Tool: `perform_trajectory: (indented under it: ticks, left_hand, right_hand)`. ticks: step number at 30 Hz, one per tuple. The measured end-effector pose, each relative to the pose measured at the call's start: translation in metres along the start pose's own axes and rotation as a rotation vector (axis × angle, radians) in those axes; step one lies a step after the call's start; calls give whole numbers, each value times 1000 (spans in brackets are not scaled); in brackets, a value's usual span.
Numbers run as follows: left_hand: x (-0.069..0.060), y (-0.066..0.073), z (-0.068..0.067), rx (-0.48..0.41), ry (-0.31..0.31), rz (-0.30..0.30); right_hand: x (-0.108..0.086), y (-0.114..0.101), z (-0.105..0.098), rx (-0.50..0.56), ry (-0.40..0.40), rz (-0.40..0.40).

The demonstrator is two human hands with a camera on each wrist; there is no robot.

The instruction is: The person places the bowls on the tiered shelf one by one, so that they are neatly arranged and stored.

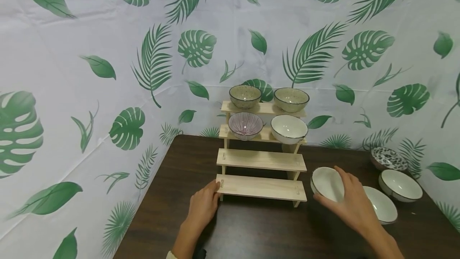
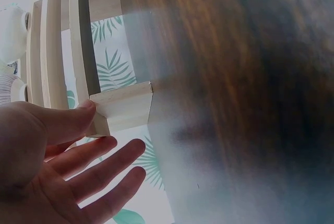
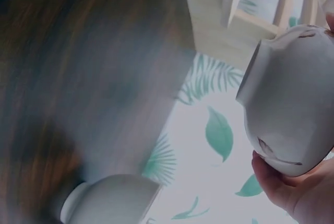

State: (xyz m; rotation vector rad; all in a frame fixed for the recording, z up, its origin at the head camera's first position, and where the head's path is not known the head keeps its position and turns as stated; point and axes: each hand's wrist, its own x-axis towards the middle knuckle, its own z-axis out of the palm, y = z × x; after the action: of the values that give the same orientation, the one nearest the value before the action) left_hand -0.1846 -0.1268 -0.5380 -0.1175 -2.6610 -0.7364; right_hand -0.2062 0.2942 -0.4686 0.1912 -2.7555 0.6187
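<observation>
A light wooden tiered stand stands on the table, with bowls on its upper two tiers. At the left end of its lowest shelf, my left hand pinches the board between thumb and index finger; the other fingers extend loosely in the left wrist view. My right hand grips a white bowl by its rim and side, just right of the stand. That bowl is raised and tilted, and the right wrist view shows its outside with small brown marks. The lower two shelves bear no bowls.
Two speckled greenish bowls sit on the top tier; below are a purple-striped bowl and a white bowl. At the table's right are two white bowls and a black-patterned bowl. A leaf-print cloth hangs behind.
</observation>
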Motion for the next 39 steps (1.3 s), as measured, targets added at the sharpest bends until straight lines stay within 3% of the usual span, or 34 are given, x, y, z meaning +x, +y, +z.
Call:
perform_trajectory:
  ticks: [23, 39]
  left_hand:
    - [0, 3, -4, 1, 5, 18]
    - [-1, 4, -5, -2, 12, 15]
  right_hand:
    - [4, -43, -14, 47, 99, -82]
    - [7, -69, -12, 83, 113, -148]
